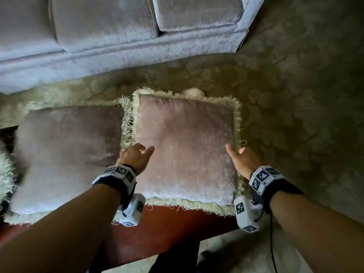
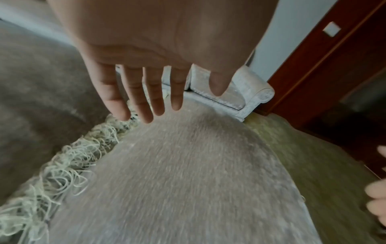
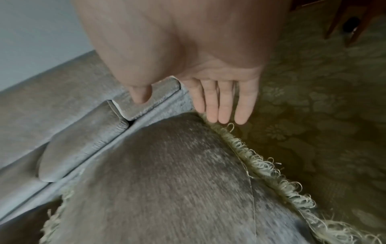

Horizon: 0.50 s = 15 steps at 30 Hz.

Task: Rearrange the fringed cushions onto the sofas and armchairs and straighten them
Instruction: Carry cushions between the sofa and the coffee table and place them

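Note:
A pink fringed cushion (image 1: pixel 185 146) lies on a red-brown table (image 1: pixel 167 229), its far part overhanging the carpet. My left hand (image 1: pixel 145 149) is at its left edge and my right hand (image 1: pixel 236 152) at its right edge, both with straight, spread fingers. In the left wrist view my left hand (image 2: pixel 179 99) hovers over the cushion (image 2: pixel 188 181) beside its cream fringe (image 2: pixel 62 165). In the right wrist view my right hand (image 3: pixel 198 102) reaches past the cushion (image 3: pixel 167 181) and its fringe (image 3: pixel 271 165). I cannot tell whether either hand touches it. A second fringed cushion (image 1: pixel 67 154) lies alongside on the left.
A pale velvet sofa (image 1: pixel 118 36) with bare seat pads stands just beyond the table. Patterned green carpet (image 1: pixel 295 95) covers the floor to the right. Dark wooden furniture (image 2: pixel 334 66) stands past the sofa's end. More cream fringe (image 1: pixel 6 174) shows at the far left.

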### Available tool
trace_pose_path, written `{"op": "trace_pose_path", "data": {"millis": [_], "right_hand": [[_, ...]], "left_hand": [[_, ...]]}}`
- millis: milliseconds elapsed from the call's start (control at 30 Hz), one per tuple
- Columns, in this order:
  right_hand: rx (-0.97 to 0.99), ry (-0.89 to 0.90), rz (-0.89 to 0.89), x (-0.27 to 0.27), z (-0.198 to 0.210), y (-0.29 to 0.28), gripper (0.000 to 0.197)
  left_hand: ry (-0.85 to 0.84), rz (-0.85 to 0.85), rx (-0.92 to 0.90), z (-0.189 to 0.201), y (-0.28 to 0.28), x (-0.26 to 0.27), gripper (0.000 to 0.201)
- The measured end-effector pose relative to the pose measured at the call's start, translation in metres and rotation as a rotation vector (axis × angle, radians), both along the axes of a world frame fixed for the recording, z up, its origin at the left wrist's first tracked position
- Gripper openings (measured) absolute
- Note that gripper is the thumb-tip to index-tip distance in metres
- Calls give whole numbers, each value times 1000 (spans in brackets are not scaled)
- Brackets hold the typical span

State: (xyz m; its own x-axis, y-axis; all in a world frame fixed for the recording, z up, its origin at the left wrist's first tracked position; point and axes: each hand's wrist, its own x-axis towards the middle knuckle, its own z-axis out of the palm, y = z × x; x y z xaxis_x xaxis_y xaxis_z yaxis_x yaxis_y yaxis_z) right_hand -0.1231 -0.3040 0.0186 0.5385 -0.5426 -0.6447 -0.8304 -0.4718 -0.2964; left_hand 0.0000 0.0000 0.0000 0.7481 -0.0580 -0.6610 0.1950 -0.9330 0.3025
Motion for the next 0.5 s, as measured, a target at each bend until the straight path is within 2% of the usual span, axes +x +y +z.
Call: {"op": "trace_pose_path", "data": {"millis": [100, 133, 233, 267, 367, 500], "right_hand": [[22, 36, -108, 10, -31, -17, 121], [47, 43, -141, 10, -36, -20, 127], [38, 75, -170, 22, -67, -27, 104], [27, 92, -180, 26, -73, -27, 105], [39, 99, -233, 36, -91, -28, 124], [51, 146, -225, 41, -108, -25, 125]], "left_hand": [[23, 66, 0, -32, -1, 15, 58], [40, 97, -4, -36, -1, 17, 58], [62, 151, 5, -68, -6, 30, 59], [55, 182, 17, -75, -8, 32, 62], [32, 280, 33, -92, -9, 39, 77], [21, 368, 11, -108, -11, 49, 97]]}}
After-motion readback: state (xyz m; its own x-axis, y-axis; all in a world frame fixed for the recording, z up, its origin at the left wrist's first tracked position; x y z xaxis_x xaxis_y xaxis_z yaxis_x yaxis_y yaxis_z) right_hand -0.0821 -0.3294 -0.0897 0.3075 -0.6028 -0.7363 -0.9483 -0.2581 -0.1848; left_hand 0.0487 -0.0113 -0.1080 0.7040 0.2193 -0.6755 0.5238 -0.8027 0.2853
